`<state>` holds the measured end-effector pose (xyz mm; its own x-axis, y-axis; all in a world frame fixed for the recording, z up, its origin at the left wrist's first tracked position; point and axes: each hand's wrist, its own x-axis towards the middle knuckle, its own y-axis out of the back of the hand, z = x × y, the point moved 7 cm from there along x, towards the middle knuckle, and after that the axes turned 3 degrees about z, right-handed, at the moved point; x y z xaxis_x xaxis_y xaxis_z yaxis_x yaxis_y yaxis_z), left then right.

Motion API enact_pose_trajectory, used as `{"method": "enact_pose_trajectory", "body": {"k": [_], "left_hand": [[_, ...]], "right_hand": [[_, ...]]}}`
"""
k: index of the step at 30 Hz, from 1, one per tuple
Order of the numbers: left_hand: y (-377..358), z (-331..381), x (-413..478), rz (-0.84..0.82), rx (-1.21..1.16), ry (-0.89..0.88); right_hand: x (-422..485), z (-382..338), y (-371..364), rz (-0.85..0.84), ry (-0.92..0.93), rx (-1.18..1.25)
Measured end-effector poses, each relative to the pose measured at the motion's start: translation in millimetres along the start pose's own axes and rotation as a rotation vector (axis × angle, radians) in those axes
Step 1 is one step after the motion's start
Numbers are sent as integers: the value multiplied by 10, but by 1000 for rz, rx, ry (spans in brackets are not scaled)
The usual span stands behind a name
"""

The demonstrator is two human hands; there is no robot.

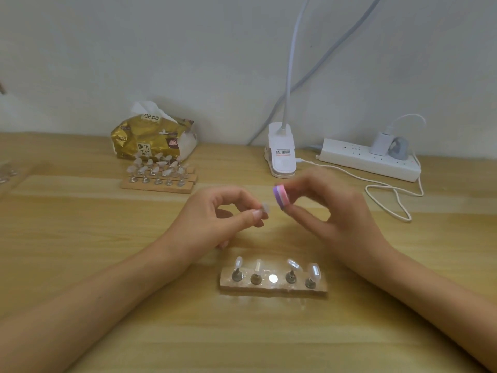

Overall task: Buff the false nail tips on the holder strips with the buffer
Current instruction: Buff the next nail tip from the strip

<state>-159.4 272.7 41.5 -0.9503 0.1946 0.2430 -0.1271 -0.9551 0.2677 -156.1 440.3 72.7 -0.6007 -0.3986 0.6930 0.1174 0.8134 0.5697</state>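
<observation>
My left hand [226, 214] pinches a small clear false nail tip [265, 207] between thumb and forefinger, lifted above the table. My right hand [330, 208] grips a pink and purple buffer block [281, 196], its end a short gap to the right of the tip. Below both hands a holder strip [273, 288] lies on the wooden table with several clear nail tips standing on metal pegs; its middle spot shows a bare silver disc [273, 278]. More holder strips [158, 181] with many tips lie at the back left.
A gold tissue pack [153, 135] stands behind the far strips. A white clip lamp [281, 149] and a white power strip [368, 160] with a charger sit at the back right; a white cable [390, 189] loops across the table.
</observation>
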Motion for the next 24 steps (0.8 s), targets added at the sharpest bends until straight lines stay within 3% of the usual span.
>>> {"method": "enact_pose_trajectory", "body": {"k": [2,6,8,10,14,17,21,24], "left_hand": [[-17,-2,-3,-12,16,8],[-9,9,-12,3,17,15],[-22,14,-4,-2,14,15],[-27,12,-8,-4,17,23],[-27,13,-16,-7,23,31],[-23,5,-8,-1,30,34],[-30,-3,-12,-13,24,26],[-31,-8,-8,-17,35,25]], "right_hand": [[19,-63,-41,-9,59,-11],[-39,65,-62,-73,-23,-46],[-10,5,-18,-1,36,-45],[-9,-40,-102,-36,98,-81],[-29,81,-63,-60,-26,-120],[-31,-54,-98,-60,98,-133],[-54,71,-91,-98,-29,-157],[-50,-49,-85,-74,75,-136]]}}
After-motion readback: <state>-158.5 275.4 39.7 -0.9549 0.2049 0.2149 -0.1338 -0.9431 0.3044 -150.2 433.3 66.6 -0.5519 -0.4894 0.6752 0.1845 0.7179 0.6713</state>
